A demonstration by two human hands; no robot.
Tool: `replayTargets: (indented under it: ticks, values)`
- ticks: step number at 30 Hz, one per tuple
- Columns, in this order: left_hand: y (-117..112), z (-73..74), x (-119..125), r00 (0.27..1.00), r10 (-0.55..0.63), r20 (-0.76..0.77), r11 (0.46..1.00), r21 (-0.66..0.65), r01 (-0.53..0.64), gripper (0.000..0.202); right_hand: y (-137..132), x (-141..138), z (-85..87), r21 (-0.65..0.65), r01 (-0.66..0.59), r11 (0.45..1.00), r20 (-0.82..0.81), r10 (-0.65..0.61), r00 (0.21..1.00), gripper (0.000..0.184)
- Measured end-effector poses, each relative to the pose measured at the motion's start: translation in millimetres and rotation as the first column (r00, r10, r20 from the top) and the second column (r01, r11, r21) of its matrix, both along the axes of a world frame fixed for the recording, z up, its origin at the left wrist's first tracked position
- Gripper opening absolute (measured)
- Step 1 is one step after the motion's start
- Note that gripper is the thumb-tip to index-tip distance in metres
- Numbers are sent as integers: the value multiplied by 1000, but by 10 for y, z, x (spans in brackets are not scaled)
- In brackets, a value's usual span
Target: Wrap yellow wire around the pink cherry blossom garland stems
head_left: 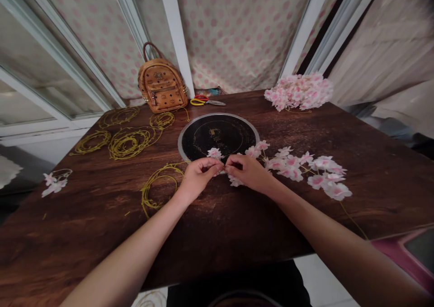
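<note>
My left hand [202, 175] and my right hand [247, 171] meet over the near rim of a round black plate [200, 137], thumb and finger pinched on each. Between the fingertips runs the thin stem of an artificial blossom garland; the exact spot they grip is tiny and partly covered. A single pink-white blossom [214, 153] shows just above the fingertips. To the right of my right hand, the flowered garland [291, 164] lies along the table. Left of my left hand, a loose coil of yellow-green stem [149, 191] rests on the wood, its end leading toward that hand.
Several coiled green stems [130, 143] lie at the left, near a brown backpack [162, 85]. Scissors [206, 101] lie behind the plate. A heap of pink blossoms [298, 92] sits at the back right. Two or so loose blossoms [54, 184] lie at the left edge.
</note>
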State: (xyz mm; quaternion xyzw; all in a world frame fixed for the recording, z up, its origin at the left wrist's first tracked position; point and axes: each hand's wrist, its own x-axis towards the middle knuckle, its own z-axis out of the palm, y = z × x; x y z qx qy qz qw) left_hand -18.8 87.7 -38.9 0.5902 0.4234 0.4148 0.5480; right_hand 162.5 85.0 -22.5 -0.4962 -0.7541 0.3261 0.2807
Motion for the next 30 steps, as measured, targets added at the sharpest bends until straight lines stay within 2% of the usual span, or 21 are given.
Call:
replayTargets:
  ticks: [11, 22, 30]
  values:
    - [-12, 26, -11, 1000, -3, -18, 1000, -9, 3, 14, 21, -1, -40, -22, 35, 999, -12, -35, 999, 13]
    - [20, -62, -21, 999, 13, -45, 999, 31, -12, 12, 18, -10, -21, -54, 33, 998, -50, -36, 998, 16]
    - [12, -28, -17, 998, 17, -59, 999, 49, -14, 12, 33, -12, -17, -97, 22, 995, -75, -29, 997, 16]
